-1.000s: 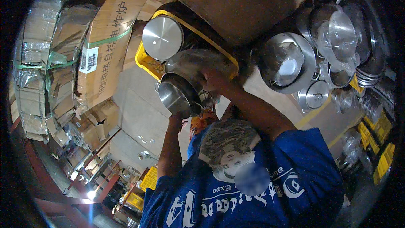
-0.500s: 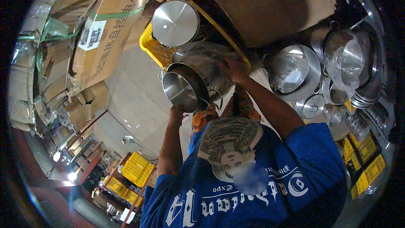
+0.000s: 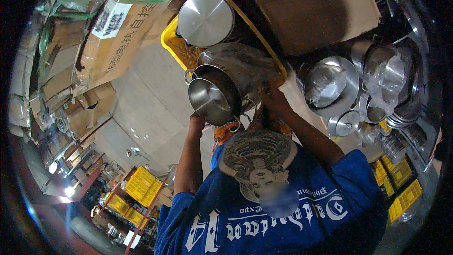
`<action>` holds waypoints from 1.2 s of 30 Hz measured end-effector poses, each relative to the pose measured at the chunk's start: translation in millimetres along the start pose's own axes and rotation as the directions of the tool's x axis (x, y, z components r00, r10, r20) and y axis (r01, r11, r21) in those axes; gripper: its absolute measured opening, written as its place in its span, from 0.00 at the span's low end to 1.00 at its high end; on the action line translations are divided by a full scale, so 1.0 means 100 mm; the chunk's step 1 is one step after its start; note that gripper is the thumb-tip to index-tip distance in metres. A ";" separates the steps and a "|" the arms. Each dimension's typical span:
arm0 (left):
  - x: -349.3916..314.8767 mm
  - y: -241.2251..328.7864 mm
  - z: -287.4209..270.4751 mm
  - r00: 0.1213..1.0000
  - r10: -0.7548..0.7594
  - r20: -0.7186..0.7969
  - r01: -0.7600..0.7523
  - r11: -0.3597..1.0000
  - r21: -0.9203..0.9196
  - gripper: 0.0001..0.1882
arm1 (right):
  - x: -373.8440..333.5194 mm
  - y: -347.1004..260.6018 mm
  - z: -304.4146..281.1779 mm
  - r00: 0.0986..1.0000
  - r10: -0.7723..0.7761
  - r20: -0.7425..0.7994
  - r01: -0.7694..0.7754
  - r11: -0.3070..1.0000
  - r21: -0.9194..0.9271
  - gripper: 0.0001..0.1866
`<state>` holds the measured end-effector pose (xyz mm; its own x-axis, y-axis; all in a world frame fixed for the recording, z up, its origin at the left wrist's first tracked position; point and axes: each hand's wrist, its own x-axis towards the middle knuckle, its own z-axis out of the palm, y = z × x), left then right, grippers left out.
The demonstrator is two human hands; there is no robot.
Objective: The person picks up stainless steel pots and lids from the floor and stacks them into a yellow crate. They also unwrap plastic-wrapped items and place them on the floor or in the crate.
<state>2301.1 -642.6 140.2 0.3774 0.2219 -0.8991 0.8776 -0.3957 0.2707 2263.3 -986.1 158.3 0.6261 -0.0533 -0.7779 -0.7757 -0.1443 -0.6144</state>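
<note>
My left hand (image 3: pixel 197 119) holds a shiny two-handled metal pot (image 3: pixel 212 101) by its near left side. The pot tilts with its mouth toward me, and most of the fingers are hidden behind it. A second, darker pot rim shows right behind it; I cannot tell whether the two are nested. Beyond them is a large metal vessel (image 3: pixel 240 59) with a hazy, plastic-like covering. My right hand (image 3: pixel 273 100) is at this vessel's near right side, its fingers too dark to make out. A yellow plastic crate (image 3: pixel 175 49) stands beyond, with a round, shiny metal pot (image 3: pixel 206 19) at its far end.
Cardboard boxes (image 3: pixel 125 38) are stacked on the left, and a large cardboard sheet (image 3: pixel 306 9) leans beyond the crate. Metal pots and bowls (image 3: pixel 347 87), some in clear plastic, crowd the right. Yellow crates (image 3: pixel 141 186) sit on a rack at lower left.
My right hand has drawn back toward me along the large vessel's side. The held pot sits slightly lower and further right in view, and the whole view has shifted a little.
</note>
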 end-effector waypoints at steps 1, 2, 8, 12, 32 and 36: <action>0.02 -0.03 -0.01 1.000 -0.015 -0.005 0.016 1.000 0.015 0.17 | -0.05 0.00 0.04 0.996 -0.071 0.050 0.073 0.997 -0.037 0.35; 0.05 -0.06 -0.02 1.000 -0.011 -0.022 0.011 0.999 0.030 0.17 | -0.11 0.01 0.09 0.986 -0.133 0.104 0.141 0.988 -0.071 0.36; 0.25 -0.31 0.01 0.912 0.410 0.005 -0.408 0.910 -0.076 0.17 | -0.37 -0.11 0.50 0.938 -0.346 -0.016 0.295 0.823 -0.485 0.34; 0.19 -0.36 0.07 0.865 0.501 0.014 -0.500 0.864 -0.059 0.18 | -0.30 -0.20 0.58 0.963 -0.259 -0.069 0.190 0.841 -0.506 0.29; -0.82 0.41 0.13 0.438 0.856 0.277 -0.856 0.491 -0.163 0.51 | 0.24 -0.12 0.00 0.956 -0.269 0.118 0.289 0.936 -0.201 0.34; -0.80 0.28 0.15 0.372 0.892 0.257 -0.895 0.418 -0.156 0.49 | 0.27 -0.12 0.09 0.997 -0.064 0.041 0.061 0.996 0.058 0.26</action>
<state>2290.6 -684.9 214.7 0.8469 -0.4998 -0.1813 0.0753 -0.2248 0.9715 2288.9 -977.2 143.4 0.6704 -0.0032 -0.7420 -0.7392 -0.0901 -0.6675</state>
